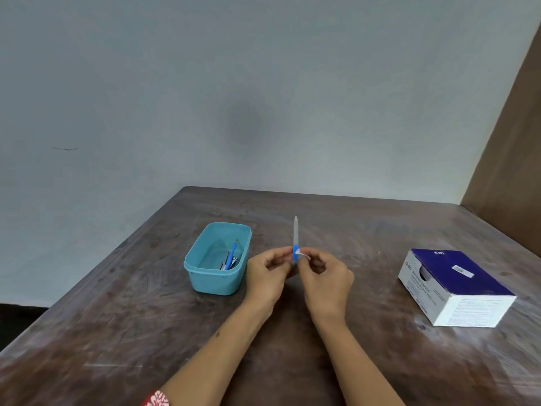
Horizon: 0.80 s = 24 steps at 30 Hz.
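Observation:
A slim nail file point(295, 235) with a blue handle and a grey pointed blade stands upright above the middle of the table. My left hand point(268, 273) pinches its blue handle from the left. My right hand point(325, 276) pinches a small white wipe point(301, 254) against the handle from the right. Both hands hover a little above the tabletop.
A teal plastic tub point(216, 259) left of my hands holds a blue-handled tool and some metal tools. A blue and white cardboard box point(456, 285) lies at the right. The dark wooden table point(117, 332) meets a pale wall behind and a brown panel at the right.

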Motion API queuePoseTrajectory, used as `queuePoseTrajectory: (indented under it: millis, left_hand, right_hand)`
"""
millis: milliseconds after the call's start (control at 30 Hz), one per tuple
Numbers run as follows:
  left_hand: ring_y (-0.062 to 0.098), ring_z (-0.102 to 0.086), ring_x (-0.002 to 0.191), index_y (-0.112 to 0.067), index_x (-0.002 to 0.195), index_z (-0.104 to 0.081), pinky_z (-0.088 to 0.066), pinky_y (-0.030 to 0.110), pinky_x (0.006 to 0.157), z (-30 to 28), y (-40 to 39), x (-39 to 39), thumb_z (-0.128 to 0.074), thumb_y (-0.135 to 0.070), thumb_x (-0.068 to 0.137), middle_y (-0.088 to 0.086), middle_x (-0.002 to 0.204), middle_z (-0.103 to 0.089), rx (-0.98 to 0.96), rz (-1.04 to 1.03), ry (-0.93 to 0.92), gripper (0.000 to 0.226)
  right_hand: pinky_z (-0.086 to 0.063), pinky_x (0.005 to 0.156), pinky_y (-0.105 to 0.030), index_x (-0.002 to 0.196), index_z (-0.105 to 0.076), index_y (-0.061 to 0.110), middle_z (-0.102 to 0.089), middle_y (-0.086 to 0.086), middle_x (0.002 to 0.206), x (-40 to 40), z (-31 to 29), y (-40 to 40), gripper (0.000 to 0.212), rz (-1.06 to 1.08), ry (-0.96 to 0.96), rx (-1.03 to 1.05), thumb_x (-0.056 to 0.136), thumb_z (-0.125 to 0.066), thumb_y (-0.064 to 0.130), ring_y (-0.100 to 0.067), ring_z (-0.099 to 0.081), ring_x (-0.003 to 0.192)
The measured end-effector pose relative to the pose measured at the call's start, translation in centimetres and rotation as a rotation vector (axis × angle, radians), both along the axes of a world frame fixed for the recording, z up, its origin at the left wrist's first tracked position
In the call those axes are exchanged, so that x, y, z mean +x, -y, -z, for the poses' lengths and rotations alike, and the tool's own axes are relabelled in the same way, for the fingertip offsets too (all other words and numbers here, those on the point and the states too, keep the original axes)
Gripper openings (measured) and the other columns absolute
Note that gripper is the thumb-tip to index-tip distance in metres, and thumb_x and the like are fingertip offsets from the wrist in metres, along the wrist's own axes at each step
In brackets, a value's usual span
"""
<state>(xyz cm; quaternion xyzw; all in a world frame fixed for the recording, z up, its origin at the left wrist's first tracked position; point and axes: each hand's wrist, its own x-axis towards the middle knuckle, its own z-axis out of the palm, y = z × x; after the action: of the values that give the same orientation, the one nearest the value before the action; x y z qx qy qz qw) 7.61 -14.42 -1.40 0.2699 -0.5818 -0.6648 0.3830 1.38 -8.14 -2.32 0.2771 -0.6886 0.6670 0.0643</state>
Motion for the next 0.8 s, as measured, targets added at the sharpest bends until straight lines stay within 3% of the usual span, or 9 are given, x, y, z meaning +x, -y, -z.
queuePoseTrajectory:
  millis: [100,233,367,500,700,800]
  left_hand:
    - [0.011,-0.07,0.073,0.003,0.103,-0.067,-0.056,0.018,0.065,-0.1,-0.5,0.1,-0.057,0.015,0.082,0.011,0.087,-0.071,0.015,0.034,-0.026,0.026]
    - [0.006,-0.07,0.068,-0.001,0.101,-0.067,-0.054,0.016,0.059,-0.4,-0.7,0.4,-0.058,0.011,0.083,0.006,0.084,-0.071,0.019,0.033,-0.03,0.024]
    - [0.009,-0.071,0.073,-0.002,0.101,-0.068,-0.055,0.017,0.06,-0.6,-0.4,0.7,-0.058,0.011,0.083,0.006,0.086,-0.072,0.056,0.043,-0.053,0.024]
    - [0.018,-0.071,0.081,-0.005,0.097,-0.07,-0.057,0.023,0.066,-0.5,-0.2,0.6,-0.061,0.01,0.081,0.012,0.09,-0.072,0.063,0.04,-0.03,0.023]
    - [0.015,-0.072,0.073,-0.009,0.09,-0.069,-0.057,0.021,0.061,-0.7,-0.7,0.6,-0.066,0.01,0.077,0.011,0.088,-0.071,0.042,0.068,0.008,0.024]
    - [0.004,-0.07,0.066,-0.009,0.092,-0.068,-0.053,0.015,0.056,-1.0,-0.7,0.8,-0.063,0.011,0.079,0.001,0.08,-0.069,0.014,0.021,0.004,0.025]
  right_hand:
    - [-0.046,0.066,-0.004,0.087,-0.074,0.018,-0.071,0.006,0.077,-0.3,0.2,-0.1,0.017,0.064,-0.043,-0.027,0.078,-0.07,0.005,-0.002,-0.066,0.07]
    - [-0.054,0.07,-0.017,0.091,-0.074,0.018,-0.072,0.008,0.08,0.1,0.1,-0.1,0.014,0.0,-0.089,-0.001,0.081,-0.068,0.012,-0.002,-0.067,0.074]
    - [-0.054,0.07,-0.014,0.097,-0.072,0.017,-0.072,0.007,0.084,0.2,0.0,-0.2,0.019,-0.041,-0.053,-0.022,0.083,-0.065,0.007,0.001,-0.067,0.079]
    - [-0.054,0.069,-0.014,0.088,-0.065,0.027,-0.072,0.006,0.082,0.0,-0.2,-0.3,0.028,-0.096,0.048,-0.035,0.079,-0.069,0.001,0.0,-0.068,0.075]
    - [-0.057,0.069,-0.031,0.094,-0.057,0.025,-0.07,0.007,0.076,-0.2,0.0,-0.4,0.028,-0.073,0.106,-0.073,0.078,-0.071,0.008,-0.006,-0.067,0.073]
    - [-0.053,0.067,-0.02,0.09,-0.057,0.026,-0.07,0.007,0.073,-0.2,0.0,-0.3,0.029,-0.107,0.115,-0.028,0.075,-0.072,0.006,-0.007,-0.067,0.071]
